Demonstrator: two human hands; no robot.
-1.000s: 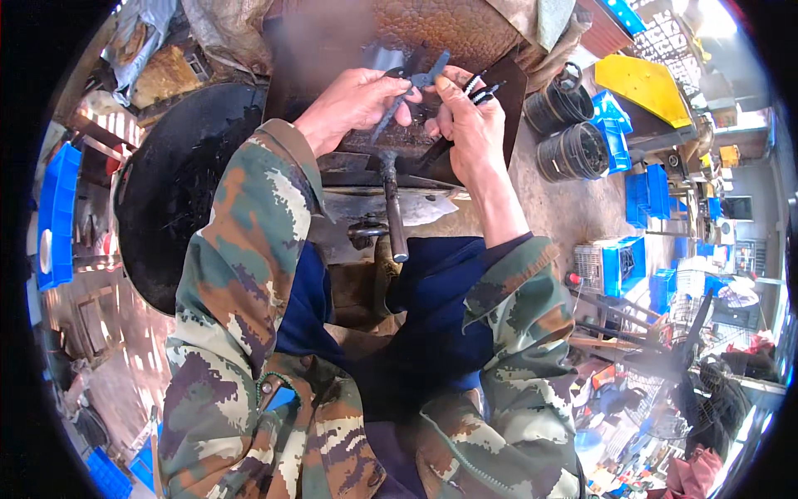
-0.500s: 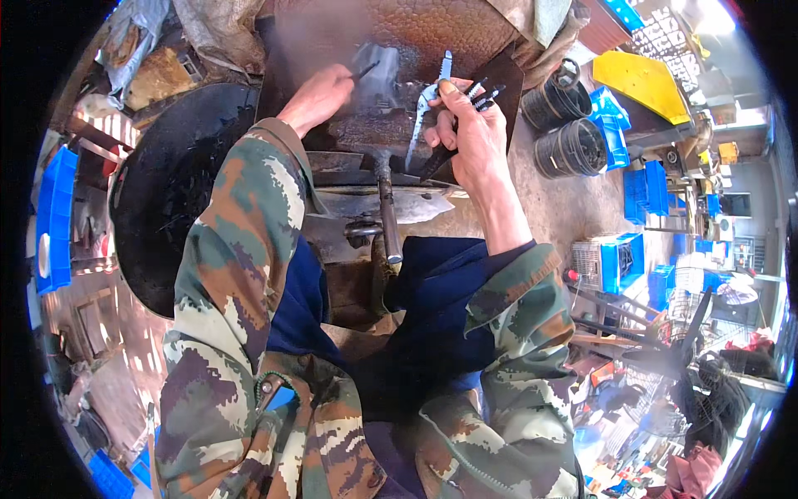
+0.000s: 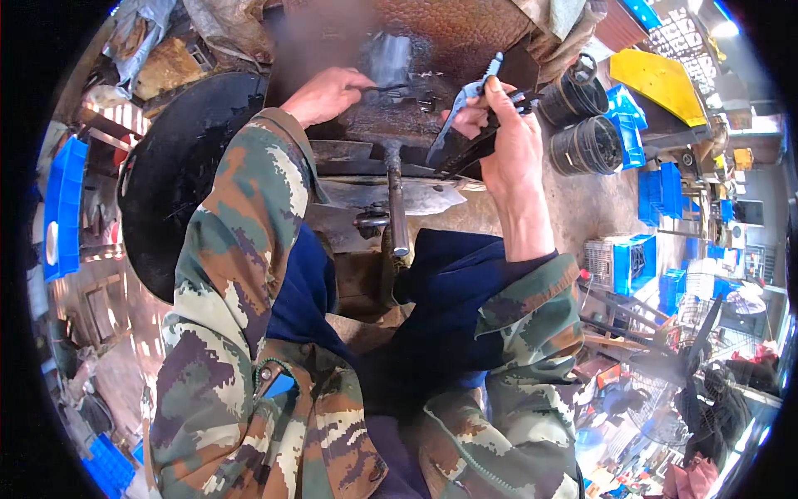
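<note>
My left hand (image 3: 326, 95), fingers pinched together, holds a thin dark metal piece (image 3: 387, 87) that points right across the worn brown work surface (image 3: 366, 125). Just beyond that piece is a pale, blurred patch (image 3: 391, 60). My right hand (image 3: 509, 133) is closed around a long bluish-grey metal piece (image 3: 465, 93) with a knobbed upper end and a flat, tapering lower end. Several dark metal pieces (image 3: 478, 154) sit in the same grip, partly hidden by the fingers. Between my hands and my knees, a metal rod (image 3: 397, 204) sticks out toward me.
A wide black basin (image 3: 179, 187) with dark bits in it stands at my left. On the right are two black buckets (image 3: 586, 148), blue crates (image 3: 635, 264) and a yellow panel (image 3: 657, 86). Cloth sacking (image 3: 229, 29) hangs at the far edge.
My left hand's dark piece has swung from slanting upward to nearly level, pointing right. My right hand and its metal pieces have shifted right, and the bluish-grey piece leans further right at its top.
</note>
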